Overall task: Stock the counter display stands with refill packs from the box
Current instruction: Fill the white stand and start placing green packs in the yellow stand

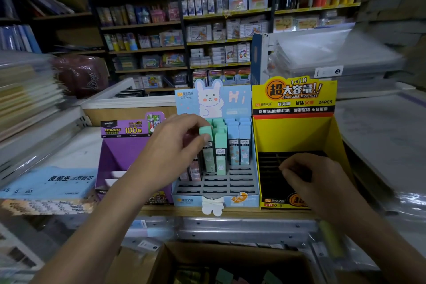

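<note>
Wooden counter (242,211) running across the middle, and three cardboard display stands sit right on it in a row: the blue bunny stand (232,101) in the centre, the purple stand (119,154) at its nine o'clock, the yellow stand (297,136) at its three o'clock. Blue and yellow are wall to wall. All three stand upright, header cards at twelve o'clock, low front walls at six o'clock by the counter's front edge, and the purple stand's near corner is hidden.

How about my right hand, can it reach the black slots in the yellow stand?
Likely yes: the right hand is right above the black slots, and the yellow stand is open-topped with nothing between.
</note>
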The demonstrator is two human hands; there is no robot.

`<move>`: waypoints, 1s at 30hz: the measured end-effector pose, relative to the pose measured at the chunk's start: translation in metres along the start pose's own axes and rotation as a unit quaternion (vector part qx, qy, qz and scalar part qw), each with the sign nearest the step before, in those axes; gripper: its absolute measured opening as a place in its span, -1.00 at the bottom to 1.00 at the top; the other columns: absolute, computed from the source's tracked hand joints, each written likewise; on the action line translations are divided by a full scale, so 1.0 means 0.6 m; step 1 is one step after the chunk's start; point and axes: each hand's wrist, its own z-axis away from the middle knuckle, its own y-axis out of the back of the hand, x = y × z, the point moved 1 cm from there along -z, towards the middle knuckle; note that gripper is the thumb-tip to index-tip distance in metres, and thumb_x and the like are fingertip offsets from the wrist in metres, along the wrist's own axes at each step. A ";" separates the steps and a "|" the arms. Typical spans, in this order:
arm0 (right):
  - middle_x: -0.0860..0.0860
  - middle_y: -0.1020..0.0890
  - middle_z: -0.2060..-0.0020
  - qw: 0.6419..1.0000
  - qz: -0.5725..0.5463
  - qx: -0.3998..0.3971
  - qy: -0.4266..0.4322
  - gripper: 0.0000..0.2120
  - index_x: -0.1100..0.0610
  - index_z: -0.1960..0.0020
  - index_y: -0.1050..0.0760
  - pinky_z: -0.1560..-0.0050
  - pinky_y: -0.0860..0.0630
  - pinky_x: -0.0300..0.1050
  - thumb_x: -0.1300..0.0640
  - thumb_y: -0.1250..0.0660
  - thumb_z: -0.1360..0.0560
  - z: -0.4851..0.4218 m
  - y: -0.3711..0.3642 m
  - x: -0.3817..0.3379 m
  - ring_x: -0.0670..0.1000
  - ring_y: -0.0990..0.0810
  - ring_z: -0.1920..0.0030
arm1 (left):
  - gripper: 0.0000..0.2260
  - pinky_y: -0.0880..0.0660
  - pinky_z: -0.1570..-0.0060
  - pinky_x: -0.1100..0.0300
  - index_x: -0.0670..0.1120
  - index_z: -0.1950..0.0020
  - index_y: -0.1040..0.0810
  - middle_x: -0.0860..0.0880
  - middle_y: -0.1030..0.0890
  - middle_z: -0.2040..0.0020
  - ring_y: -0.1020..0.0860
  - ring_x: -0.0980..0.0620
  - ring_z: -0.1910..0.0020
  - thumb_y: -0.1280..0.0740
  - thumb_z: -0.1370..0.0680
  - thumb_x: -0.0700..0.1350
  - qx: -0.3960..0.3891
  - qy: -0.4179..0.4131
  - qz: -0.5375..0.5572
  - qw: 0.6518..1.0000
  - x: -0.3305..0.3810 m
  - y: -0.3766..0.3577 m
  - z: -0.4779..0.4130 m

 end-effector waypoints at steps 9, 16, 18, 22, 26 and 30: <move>-0.20 -0.64 0.29 1.000 -0.009 0.000 -0.002 -0.76 -0.11 0.16 -0.59 0.16 -0.46 -0.52 0.24 -0.45 -0.49 0.001 -0.001 0.001 -0.33 -0.57 0.10 | -0.85 -0.55 -0.10 -0.11 0.08 -0.14 -0.64 0.19 -0.59 0.04 -0.58 0.01 -0.05 -0.41 -0.59 -0.10 -0.011 0.005 0.021 1.000 -0.009 0.003 -0.001; -0.19 -0.65 0.30 1.000 -0.001 0.000 0.004 -0.75 -0.14 0.16 -0.59 0.20 -0.46 -0.51 0.22 -0.45 -0.49 0.000 -0.002 0.002 -0.32 -0.58 0.12 | -0.89 -0.48 0.03 0.04 -0.02 0.01 -0.56 0.10 -0.58 0.13 -0.48 0.02 0.04 -0.47 -0.53 -0.15 0.011 -0.067 -0.085 0.994 -0.003 -0.003 0.001; -0.20 -0.65 0.30 1.000 0.003 -0.002 0.007 -0.76 -0.13 0.16 -0.59 0.20 -0.46 -0.51 0.22 -0.46 -0.49 0.000 -0.001 0.003 -0.32 -0.58 0.12 | -0.89 -0.46 0.04 0.05 -0.05 0.05 -0.58 0.07 -0.59 0.13 -0.47 0.00 0.05 -0.48 -0.52 -0.18 0.014 -0.076 -0.110 0.991 -0.003 -0.006 0.002; -0.21 -0.65 0.29 1.000 0.001 -0.003 0.003 -0.76 -0.15 0.16 -0.59 0.19 -0.47 -0.50 0.21 -0.45 -0.49 -0.001 -0.002 0.005 -0.31 -0.58 0.12 | -0.88 -0.38 0.05 0.19 -0.07 0.06 -0.59 0.08 -0.60 0.11 -0.47 0.02 0.04 -0.50 -0.50 -0.19 0.029 -0.067 -0.127 0.989 -0.003 -0.007 0.006; -0.21 -0.65 0.29 1.000 0.004 -0.007 0.000 -0.72 -0.20 0.17 -0.56 0.16 -0.48 -0.50 0.20 -0.44 -0.50 -0.001 -0.002 0.005 -0.32 -0.58 0.12 | -0.88 -0.33 0.04 0.25 -0.09 0.05 -0.61 0.06 -0.60 0.08 -0.46 0.02 0.03 -0.51 -0.49 -0.19 0.034 -0.066 -0.127 0.989 0.000 -0.008 0.008; -0.24 -0.64 0.29 1.000 0.012 -0.009 0.003 -0.70 -0.21 0.19 -0.54 0.19 -0.44 -0.55 0.20 -0.43 -0.51 0.002 0.001 -0.003 -0.36 -0.57 0.10 | -0.89 -0.39 0.00 0.18 -0.09 0.03 -0.63 0.05 -0.62 0.06 -0.48 -0.01 0.02 -0.51 -0.50 -0.15 0.043 -0.061 -0.124 0.989 0.001 -0.008 0.012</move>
